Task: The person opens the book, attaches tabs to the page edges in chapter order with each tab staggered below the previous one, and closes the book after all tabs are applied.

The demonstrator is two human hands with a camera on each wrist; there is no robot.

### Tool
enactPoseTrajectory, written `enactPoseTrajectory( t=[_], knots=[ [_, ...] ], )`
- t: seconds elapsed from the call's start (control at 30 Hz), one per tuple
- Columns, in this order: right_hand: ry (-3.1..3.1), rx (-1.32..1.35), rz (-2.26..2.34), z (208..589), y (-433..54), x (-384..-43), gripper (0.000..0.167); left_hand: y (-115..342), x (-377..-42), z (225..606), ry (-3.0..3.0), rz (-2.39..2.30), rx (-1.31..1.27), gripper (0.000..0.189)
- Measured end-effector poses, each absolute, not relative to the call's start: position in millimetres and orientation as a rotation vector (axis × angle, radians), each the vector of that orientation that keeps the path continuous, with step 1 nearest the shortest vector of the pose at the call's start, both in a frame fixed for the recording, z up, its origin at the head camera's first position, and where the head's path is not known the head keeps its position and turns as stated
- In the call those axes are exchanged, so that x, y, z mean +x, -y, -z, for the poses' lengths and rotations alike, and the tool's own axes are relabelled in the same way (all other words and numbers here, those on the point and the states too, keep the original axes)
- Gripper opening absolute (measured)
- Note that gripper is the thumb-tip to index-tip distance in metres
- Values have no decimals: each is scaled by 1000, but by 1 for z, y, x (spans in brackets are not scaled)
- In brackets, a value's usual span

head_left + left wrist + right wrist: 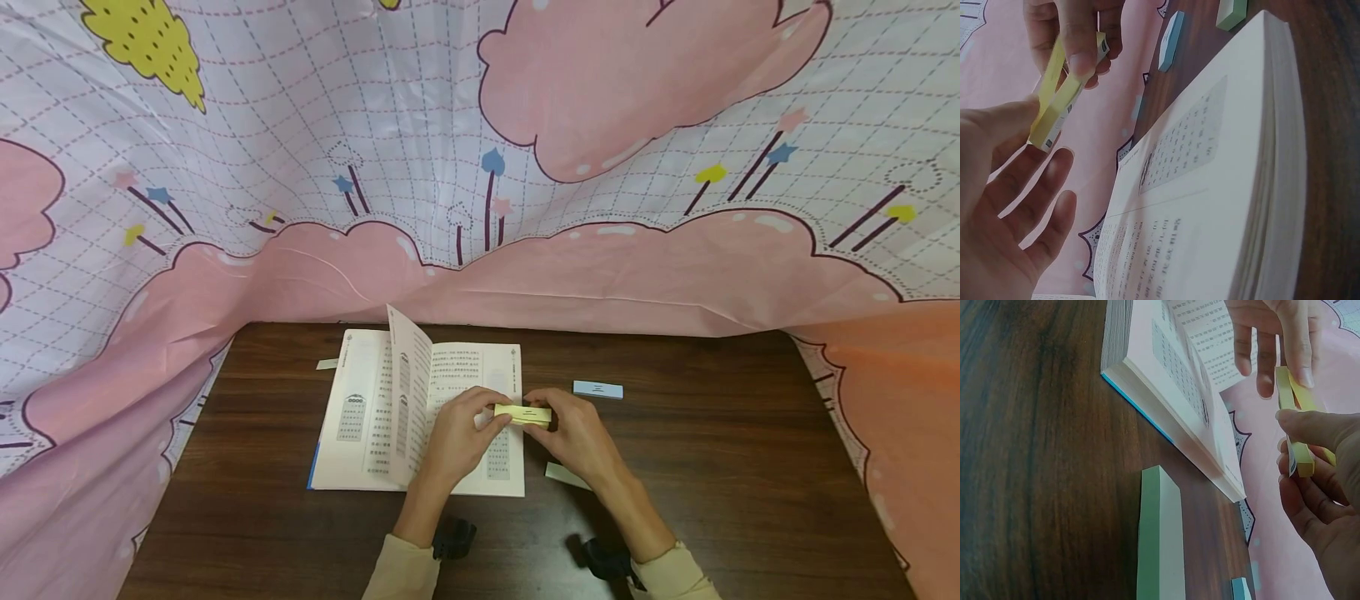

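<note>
Above the right page of an open book (pixel 495 367), both hands hold a yellow sticky-note pad (pixel 525 415). My right hand (pixel 573 433) grips the pad's right end between thumb and fingers. At the other end, my left hand (pixel 465 429) pinches a yellow strip (pixel 1302 395) with the thumb on top. That strip stands partly apart from the rest of the pad, leaving a gap visible in both wrist views. The left hand's other fingers (pixel 1054 231) are spread loosely below. One book page (pixel 411 392) stands raised near the middle.
A blue sticky-note pad (pixel 597 389) lies right of the book. Closer to the right forearm is a green pad (pixel 1160 544). A pale green strip (pixel 327 364) sticks out past the book's left edge. Patterned pink cloth (pixel 600 275) hangs behind the dark wooden table (pixel 750 433).
</note>
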State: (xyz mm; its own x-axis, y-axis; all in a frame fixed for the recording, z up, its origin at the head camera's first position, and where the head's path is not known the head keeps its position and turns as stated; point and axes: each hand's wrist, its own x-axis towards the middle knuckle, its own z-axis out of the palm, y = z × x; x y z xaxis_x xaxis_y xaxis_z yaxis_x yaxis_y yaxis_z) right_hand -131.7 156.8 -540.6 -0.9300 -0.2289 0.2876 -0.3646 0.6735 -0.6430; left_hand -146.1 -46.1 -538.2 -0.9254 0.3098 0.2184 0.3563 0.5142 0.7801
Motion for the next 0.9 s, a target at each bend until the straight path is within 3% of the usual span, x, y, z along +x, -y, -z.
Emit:
enactPoseTrajectory(
  t=[0.9],
  knots=[
    [2704,459,-1074,545,-162,-128,41,48,-146,540,2596,1409,-619,18]
  ],
)
